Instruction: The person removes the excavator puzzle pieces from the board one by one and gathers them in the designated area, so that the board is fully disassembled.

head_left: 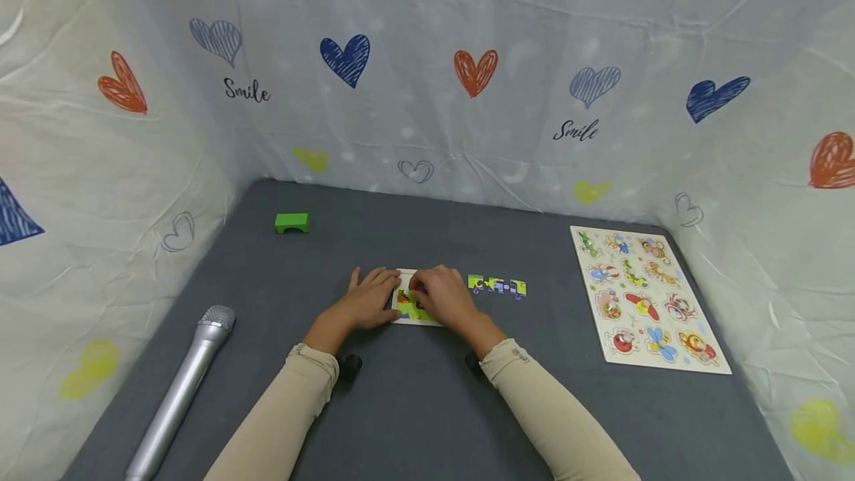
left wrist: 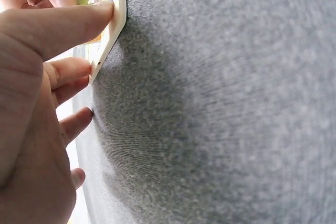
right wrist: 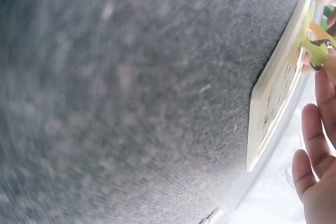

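Note:
A small jigsaw puzzle board [head_left: 421, 323] with a pale frame lies flat on the dark table, with colourful pieces in it. My left hand [head_left: 367, 300] rests at its left side, fingers spread. In the left wrist view, the thumb [left wrist: 84, 27] presses on the frame and a fingertip touches the board's corner. My right hand [head_left: 446, 295] is over the board and pinches a green and orange puzzle piece [right wrist: 318, 52], partly hidden by the fingers. Just right of the board, several loose puzzle pieces [head_left: 496, 286] lie in a short row.
A silver microphone [head_left: 180, 384] lies at the left of the table. Farther back stands a green arched block [head_left: 292, 223]. At the right is a white board of animal pictures [head_left: 648, 299]. A white curtain [head_left: 414, 117] with printed hearts surrounds the table's back and sides.

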The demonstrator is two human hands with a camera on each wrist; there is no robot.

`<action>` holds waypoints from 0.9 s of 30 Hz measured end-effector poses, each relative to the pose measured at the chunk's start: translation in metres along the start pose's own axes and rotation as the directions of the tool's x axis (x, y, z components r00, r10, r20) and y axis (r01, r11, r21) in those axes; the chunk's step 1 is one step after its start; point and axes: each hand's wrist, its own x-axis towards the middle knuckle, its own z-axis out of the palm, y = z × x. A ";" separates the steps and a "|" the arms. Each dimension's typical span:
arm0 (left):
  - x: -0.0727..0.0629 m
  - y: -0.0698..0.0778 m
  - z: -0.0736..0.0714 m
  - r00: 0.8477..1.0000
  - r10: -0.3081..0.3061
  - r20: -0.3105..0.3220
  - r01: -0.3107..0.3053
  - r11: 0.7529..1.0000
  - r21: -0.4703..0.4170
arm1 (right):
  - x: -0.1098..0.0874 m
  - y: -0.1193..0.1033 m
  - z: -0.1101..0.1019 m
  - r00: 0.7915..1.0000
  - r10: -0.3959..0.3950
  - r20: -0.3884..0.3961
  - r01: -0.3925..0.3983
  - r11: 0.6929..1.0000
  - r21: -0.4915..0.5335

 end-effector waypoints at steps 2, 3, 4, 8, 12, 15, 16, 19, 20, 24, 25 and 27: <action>0.001 0.000 0.001 1.000 -0.001 -0.007 0.001 1.000 0.004 | 0.000 0.001 -0.001 1.000 0.018 0.003 -0.018 0.999 0.034; 0.002 0.000 0.001 1.000 -0.003 -0.006 0.003 1.000 0.009 | 0.000 0.001 -0.001 1.000 0.030 0.004 -0.030 0.998 0.053; 0.003 0.000 0.001 1.000 -0.005 -0.006 0.005 1.000 0.007 | -0.001 0.002 -0.002 0.999 0.044 0.009 -0.045 0.996 0.081; 0.004 0.000 0.003 1.000 -0.010 0.003 0.010 1.000 0.018 | -0.005 0.011 -0.010 0.995 0.100 0.022 -0.103 0.980 0.168; 0.003 -0.001 0.003 1.000 -0.011 -0.009 0.011 1.000 0.029 | -0.020 0.034 -0.027 0.988 0.153 0.022 -0.154 0.972 0.179; 0.002 -0.001 0.003 1.000 -0.010 -0.011 0.010 1.000 0.020 | -0.037 0.057 -0.038 0.978 0.204 0.028 -0.206 0.964 0.167; 0.002 -0.001 0.003 1.000 -0.007 -0.012 0.007 1.000 0.015 | -0.042 0.064 -0.041 0.976 0.215 0.034 -0.217 0.962 0.163; 0.000 -0.004 0.003 1.000 0.002 -0.002 -0.002 1.000 0.007 | -0.055 0.079 -0.046 0.970 0.233 0.065 -0.241 0.957 0.163; 0.000 -0.005 0.003 1.000 0.006 -0.001 -0.006 1.000 0.009 | -0.058 0.082 -0.047 0.971 0.229 0.073 -0.238 0.958 0.161; 0.001 -0.009 0.003 0.999 0.030 -0.014 -0.030 0.999 0.015 | -0.061 0.087 -0.047 0.975 0.209 0.080 -0.219 0.966 0.138; 0.002 -0.010 0.003 0.999 0.039 -0.017 -0.039 0.999 0.016 | -0.062 0.087 -0.047 0.975 0.208 0.074 -0.216 0.968 0.126; 0.003 -0.009 0.003 0.999 0.052 -0.014 -0.052 0.998 0.021 | -0.062 0.087 -0.047 0.974 0.215 0.064 -0.221 0.970 0.102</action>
